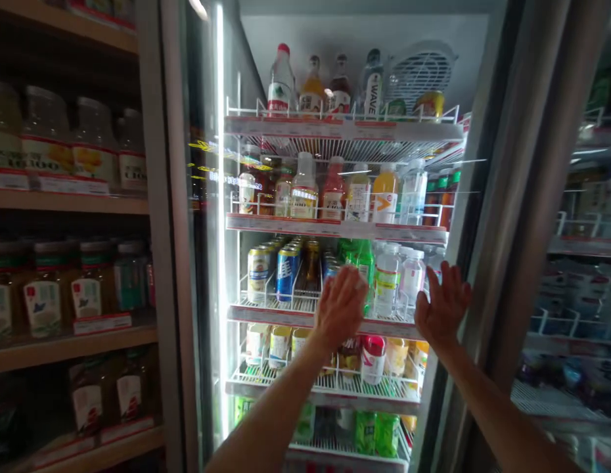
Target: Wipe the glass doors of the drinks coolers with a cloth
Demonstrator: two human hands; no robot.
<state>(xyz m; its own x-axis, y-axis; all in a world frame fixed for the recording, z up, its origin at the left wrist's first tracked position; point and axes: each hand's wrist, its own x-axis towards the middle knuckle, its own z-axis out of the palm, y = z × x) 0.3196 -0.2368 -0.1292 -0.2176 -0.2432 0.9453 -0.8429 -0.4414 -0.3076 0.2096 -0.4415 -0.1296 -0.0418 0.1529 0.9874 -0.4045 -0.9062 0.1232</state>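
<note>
An open drinks fridge stands in front of me, its white wire shelves lined with bottles and cans. My left hand reaches in at the third shelf, fingers stretched forward, right in front of a green bottle; it holds nothing that I can see. My right hand is raised with fingers spread beside clear bottles with white caps near the fridge's right edge, holding nothing. Blue and gold cans stand left of my left hand.
The glass door is swung open on the left. Wooden shelves with jars and bottles fill the left wall. A second fridge with a shut glass door stands on the right behind a metal post. A fan grille sits top right.
</note>
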